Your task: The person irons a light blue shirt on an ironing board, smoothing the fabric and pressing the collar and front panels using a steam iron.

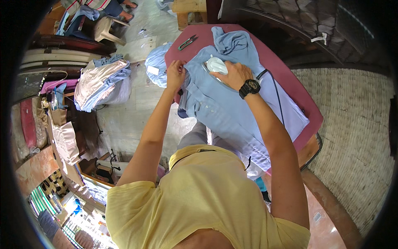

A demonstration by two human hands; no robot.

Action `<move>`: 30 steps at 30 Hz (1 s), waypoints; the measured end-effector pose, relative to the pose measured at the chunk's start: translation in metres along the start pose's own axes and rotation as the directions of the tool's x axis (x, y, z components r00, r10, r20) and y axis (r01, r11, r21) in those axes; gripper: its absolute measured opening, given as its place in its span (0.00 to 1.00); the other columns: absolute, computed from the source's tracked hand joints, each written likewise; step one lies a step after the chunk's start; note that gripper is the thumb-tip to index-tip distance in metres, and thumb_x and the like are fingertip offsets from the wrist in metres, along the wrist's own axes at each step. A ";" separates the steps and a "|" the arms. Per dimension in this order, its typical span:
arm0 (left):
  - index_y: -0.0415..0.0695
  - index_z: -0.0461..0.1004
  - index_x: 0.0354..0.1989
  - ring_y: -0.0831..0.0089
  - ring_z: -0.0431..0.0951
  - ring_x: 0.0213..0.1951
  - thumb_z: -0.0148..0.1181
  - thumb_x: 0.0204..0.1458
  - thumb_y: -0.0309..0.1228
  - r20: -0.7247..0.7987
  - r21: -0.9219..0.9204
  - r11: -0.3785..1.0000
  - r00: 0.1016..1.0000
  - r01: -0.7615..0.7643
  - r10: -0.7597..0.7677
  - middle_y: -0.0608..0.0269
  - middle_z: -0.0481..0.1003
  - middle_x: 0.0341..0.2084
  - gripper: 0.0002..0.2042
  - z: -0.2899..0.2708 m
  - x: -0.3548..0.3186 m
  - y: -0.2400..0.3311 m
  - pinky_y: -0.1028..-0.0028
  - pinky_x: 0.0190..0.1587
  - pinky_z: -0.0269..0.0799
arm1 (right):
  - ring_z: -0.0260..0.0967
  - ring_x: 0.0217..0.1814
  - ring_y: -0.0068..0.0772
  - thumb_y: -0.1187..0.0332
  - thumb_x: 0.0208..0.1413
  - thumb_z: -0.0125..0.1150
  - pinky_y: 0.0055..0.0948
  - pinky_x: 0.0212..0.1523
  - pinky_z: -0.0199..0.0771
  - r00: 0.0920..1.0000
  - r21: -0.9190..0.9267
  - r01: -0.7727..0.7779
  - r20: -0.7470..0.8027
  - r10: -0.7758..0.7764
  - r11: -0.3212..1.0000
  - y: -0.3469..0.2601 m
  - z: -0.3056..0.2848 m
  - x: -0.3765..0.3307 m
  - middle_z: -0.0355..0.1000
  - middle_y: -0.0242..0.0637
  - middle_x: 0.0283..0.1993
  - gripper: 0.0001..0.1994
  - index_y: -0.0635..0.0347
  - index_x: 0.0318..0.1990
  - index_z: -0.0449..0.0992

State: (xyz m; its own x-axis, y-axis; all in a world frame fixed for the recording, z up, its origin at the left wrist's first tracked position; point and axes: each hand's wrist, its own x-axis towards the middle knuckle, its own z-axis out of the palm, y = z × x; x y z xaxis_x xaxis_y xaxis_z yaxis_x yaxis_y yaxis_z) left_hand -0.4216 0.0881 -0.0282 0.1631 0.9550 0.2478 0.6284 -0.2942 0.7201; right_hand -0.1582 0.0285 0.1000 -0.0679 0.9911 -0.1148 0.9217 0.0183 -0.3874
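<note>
A light blue button-up shirt (211, 99) lies spread over a maroon-covered ironing board (296, 97), one sleeve bunched at the far end. My right hand (238, 76), with a black watch on its wrist, is closed round a white and pale green clothes iron (216, 65). The iron rests on the shirt, its soleplate mostly hidden. At the board's left edge, my left hand (176, 74) pinches the shirt's edge between its fingers. A black cord (277, 89) runs from beside my right wrist down across the cloth.
Green-handled thread snips (188, 42) lie at the board's far left. Blue cloth (155, 66) with a white tag hangs beyond the left edge. A pile of folded garments (101, 85) stands left. Farther back are a plastic stool (108, 31) and another person's feet (127, 15).
</note>
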 end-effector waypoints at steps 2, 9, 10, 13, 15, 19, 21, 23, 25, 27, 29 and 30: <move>0.39 0.77 0.37 0.57 0.77 0.33 0.54 0.45 0.15 -0.082 -0.023 0.988 0.984 0.155 -0.157 0.55 0.76 0.31 0.12 0.000 0.004 -0.002 0.65 0.41 0.74 | 0.78 0.37 0.56 0.34 0.47 0.61 0.52 0.38 0.77 0.999 0.002 0.020 0.035 -0.020 1.000 -0.008 0.001 0.006 0.78 0.53 0.31 0.32 0.59 0.37 0.80; 0.40 0.78 0.42 0.56 0.81 0.38 0.61 0.50 0.27 -0.002 -0.137 0.945 0.954 0.295 -0.299 0.52 0.81 0.35 0.11 0.011 0.036 -0.020 0.65 0.45 0.75 | 0.77 0.35 0.59 0.36 0.48 0.61 0.52 0.38 0.76 0.998 0.052 0.058 0.025 -0.059 0.997 -0.012 0.010 -0.003 0.77 0.54 0.30 0.31 0.60 0.37 0.79; 0.40 0.78 0.41 0.56 0.81 0.37 0.61 0.50 0.29 0.047 -0.125 0.948 0.956 0.294 -0.291 0.53 0.81 0.34 0.11 0.017 0.043 -0.011 0.64 0.44 0.75 | 0.76 0.36 0.59 0.36 0.48 0.61 0.52 0.38 0.76 0.998 0.050 0.039 0.044 -0.041 0.998 -0.014 0.006 -0.009 0.77 0.54 0.31 0.31 0.60 0.38 0.79; 0.40 0.76 0.40 0.56 0.80 0.35 0.63 0.51 0.33 0.074 0.047 0.999 0.997 0.006 -0.009 0.54 0.80 0.31 0.11 0.036 0.053 0.016 0.63 0.41 0.74 | 0.76 0.38 0.59 0.36 0.50 0.60 0.51 0.40 0.75 0.996 0.041 -0.023 0.088 0.019 0.999 -0.011 -0.003 -0.036 0.78 0.54 0.33 0.31 0.60 0.42 0.79; 0.41 0.75 0.38 0.56 0.79 0.35 0.64 0.51 0.34 0.105 0.077 0.993 0.991 -0.092 0.083 0.55 0.78 0.30 0.11 0.047 0.056 0.023 0.62 0.40 0.73 | 0.76 0.38 0.59 0.37 0.50 0.60 0.51 0.40 0.75 0.994 0.048 -0.045 0.100 0.039 0.998 0.000 -0.003 -0.049 0.78 0.54 0.34 0.32 0.61 0.43 0.78; 0.43 0.74 0.37 0.55 0.78 0.37 0.66 0.50 0.34 0.190 -0.211 0.969 0.978 0.124 -0.084 0.56 0.76 0.33 0.10 0.061 0.077 0.012 0.61 0.37 0.71 | 0.76 0.36 0.60 0.40 0.52 0.61 0.52 0.38 0.76 0.999 0.131 -0.009 0.046 0.003 0.991 0.010 0.000 -0.061 0.78 0.53 0.32 0.28 0.60 0.42 0.77; 0.44 0.73 0.37 0.54 0.77 0.37 0.65 0.51 0.32 0.178 -0.249 0.963 0.982 0.104 -0.060 0.56 0.76 0.34 0.10 0.061 0.079 0.011 0.60 0.37 0.71 | 0.76 0.36 0.60 0.41 0.54 0.59 0.52 0.39 0.75 0.999 0.180 0.005 0.032 -0.011 0.984 0.013 0.006 -0.060 0.78 0.54 0.33 0.28 0.60 0.43 0.77; 0.44 0.72 0.36 0.52 0.77 0.37 0.64 0.52 0.30 0.134 -0.135 0.989 0.988 -0.062 0.080 0.55 0.75 0.34 0.08 0.054 0.079 0.024 0.59 0.36 0.71 | 0.76 0.37 0.60 0.42 0.55 0.58 0.52 0.39 0.75 1.000 0.187 -0.023 0.006 0.022 0.982 0.013 0.011 -0.055 0.78 0.54 0.33 0.27 0.61 0.44 0.76; 0.44 0.72 0.37 0.51 0.77 0.38 0.63 0.53 0.30 0.107 -0.055 0.989 0.984 -0.134 0.140 0.55 0.75 0.34 0.08 0.047 0.075 0.029 0.59 0.37 0.72 | 0.76 0.37 0.60 0.42 0.56 0.57 0.53 0.39 0.74 0.996 0.149 -0.081 -0.027 0.086 0.986 -0.001 0.016 -0.042 0.78 0.55 0.34 0.27 0.61 0.44 0.76; 0.44 0.72 0.37 0.50 0.77 0.38 0.62 0.53 0.29 0.104 -0.002 0.986 0.981 -0.165 0.165 0.55 0.75 0.34 0.07 0.044 0.074 0.031 0.59 0.37 0.72 | 0.75 0.36 0.62 0.41 0.56 0.56 0.53 0.37 0.74 0.987 0.151 -0.116 -0.097 0.131 0.982 -0.013 0.018 -0.026 0.77 0.56 0.33 0.28 0.63 0.43 0.75; 0.44 0.72 0.38 0.51 0.77 0.39 0.61 0.54 0.28 0.126 0.025 0.986 0.979 -0.165 0.160 0.56 0.76 0.35 0.06 0.040 0.075 0.029 0.60 0.39 0.73 | 0.74 0.35 0.63 0.41 0.57 0.56 0.53 0.35 0.73 0.978 0.168 -0.120 -0.151 0.146 0.978 -0.021 0.022 -0.009 0.76 0.57 0.32 0.28 0.63 0.42 0.74; 0.43 0.72 0.38 0.52 0.78 0.39 0.61 0.54 0.28 0.100 -0.056 0.990 0.986 -0.127 0.132 0.56 0.76 0.36 0.06 0.039 0.075 0.024 0.60 0.40 0.73 | 0.75 0.35 0.63 0.39 0.57 0.56 0.54 0.35 0.73 0.982 0.123 -0.130 -0.118 0.145 0.984 -0.023 0.022 -0.004 0.76 0.57 0.31 0.29 0.63 0.41 0.74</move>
State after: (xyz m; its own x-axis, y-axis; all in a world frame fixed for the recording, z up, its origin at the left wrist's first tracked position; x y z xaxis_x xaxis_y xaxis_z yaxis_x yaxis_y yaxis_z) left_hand -0.3649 0.1545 -0.0179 0.3201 0.9066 0.2748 0.5590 -0.4150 0.7178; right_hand -0.1874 0.0211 0.0895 0.1117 0.9919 -0.0609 0.8685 -0.1272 -0.4791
